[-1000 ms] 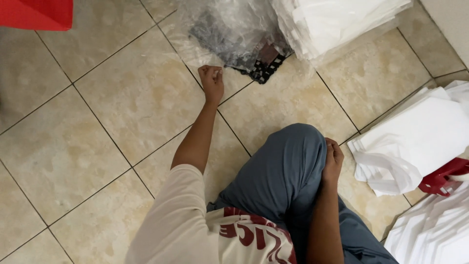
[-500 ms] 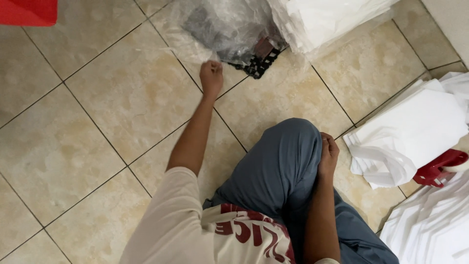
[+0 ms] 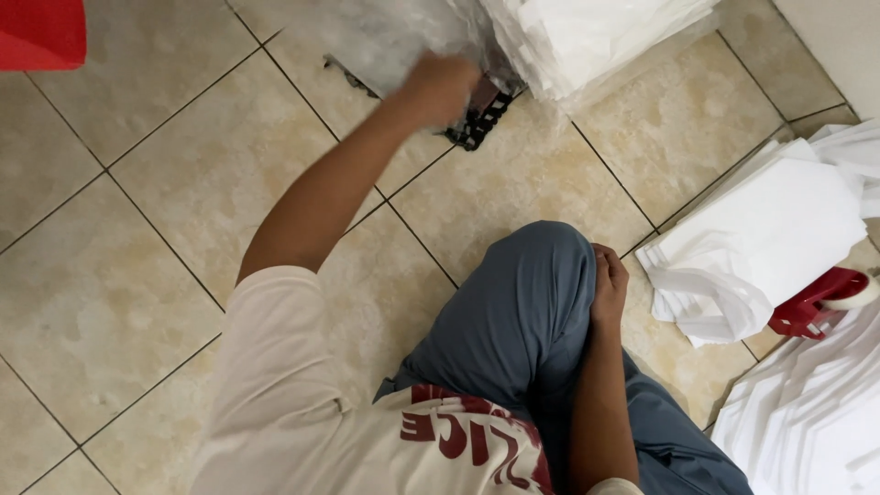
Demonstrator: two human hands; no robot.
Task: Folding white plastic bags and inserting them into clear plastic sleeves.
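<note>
On the tiled floor, left hand (image 3: 438,87) grips one clear plastic bag (image 3: 394,37); right hand (image 3: 610,289), curled empty, rests on knee (image 3: 541,266).

Clear crinkled plastic bag (image 3: 385,37); glossy glazed floor tiles (image 3: 137,275); matt white cloth stacks (image 3: 770,229).

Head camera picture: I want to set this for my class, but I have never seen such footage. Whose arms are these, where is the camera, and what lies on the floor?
The camera sits on a person's head and looks down, so you see their own body: a white shirt, a bent knee in blue trousers, and both arms. No machine is involved. The left hand reaches forward, blurred by motion, to a crumpled clear plastic bag with a dark patterned item under it; whether its grip has closed is unclear. The right hand rests against the knee, holding nothing visible. On the tiled floor lie stacks of white folded sheets, a red tape dispenser and, in the top left corner, a red object.
</note>
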